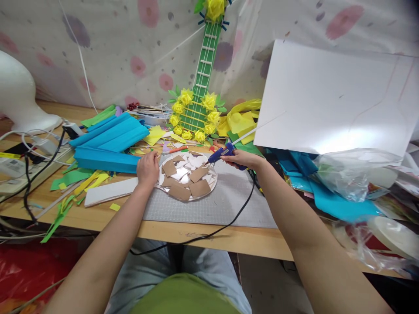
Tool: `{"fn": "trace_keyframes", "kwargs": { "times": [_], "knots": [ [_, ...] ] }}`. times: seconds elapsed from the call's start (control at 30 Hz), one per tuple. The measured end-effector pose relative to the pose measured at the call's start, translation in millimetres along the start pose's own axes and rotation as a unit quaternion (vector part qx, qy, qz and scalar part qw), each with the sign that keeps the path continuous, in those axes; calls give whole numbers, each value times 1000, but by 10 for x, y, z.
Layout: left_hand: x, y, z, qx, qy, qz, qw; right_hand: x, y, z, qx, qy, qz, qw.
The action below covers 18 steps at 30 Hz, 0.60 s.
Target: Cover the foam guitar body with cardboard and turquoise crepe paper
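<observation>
My right hand (242, 159) grips a blue hot glue gun (222, 152), with a long white glue stick (258, 127) poking out of its back. The gun's nozzle points down-left, over or just touching the guitar-shaped board (214, 181). Brown cardboard pieces (200, 188) and torn white scraps (183, 174) cover the board's rounded body. Its pale neck (111, 192) runs left, passing under my left hand. At the board's left edge rests my left hand (148, 169), fingers bent; whether they pinch anything is hidden. A grey cutting mat (229, 200) lies beneath.
A green paper guitar with yellow flowers (204, 78) leans on the back curtain. Blue folded paper (111, 139) sits left, near a power strip (36, 170). A large white board (330, 96) stands right, behind plastic bags (356, 170). The gun's black cord (225, 224) loops over the table edge.
</observation>
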<state>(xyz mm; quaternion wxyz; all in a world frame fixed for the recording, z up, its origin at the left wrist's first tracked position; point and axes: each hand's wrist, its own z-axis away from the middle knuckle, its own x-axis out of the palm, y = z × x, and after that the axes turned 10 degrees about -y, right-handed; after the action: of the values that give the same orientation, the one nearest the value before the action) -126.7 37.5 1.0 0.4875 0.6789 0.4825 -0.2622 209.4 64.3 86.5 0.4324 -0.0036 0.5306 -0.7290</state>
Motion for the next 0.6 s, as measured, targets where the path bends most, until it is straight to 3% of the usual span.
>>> {"fn": "trace_keyframes", "kwargs": {
  "times": [0.2, 0.37, 0.5, 0.6],
  "knots": [
    [11, -20, 3, 0, 3, 14, 1000, 22, -42, 45, -25, -33, 20, 999],
    [-122, 78, -113, 6, 1, 50, 999, 29, -72, 19, -24, -62, 24, 998],
    [-273, 501, -378, 43, -6, 82, 996, 46, -137, -44, -29, -62, 22, 997],
    [-329, 999, -599, 121, -73, 118, 983, 94, -205, -103, -44, -68, 17, 997]
  ]
}}
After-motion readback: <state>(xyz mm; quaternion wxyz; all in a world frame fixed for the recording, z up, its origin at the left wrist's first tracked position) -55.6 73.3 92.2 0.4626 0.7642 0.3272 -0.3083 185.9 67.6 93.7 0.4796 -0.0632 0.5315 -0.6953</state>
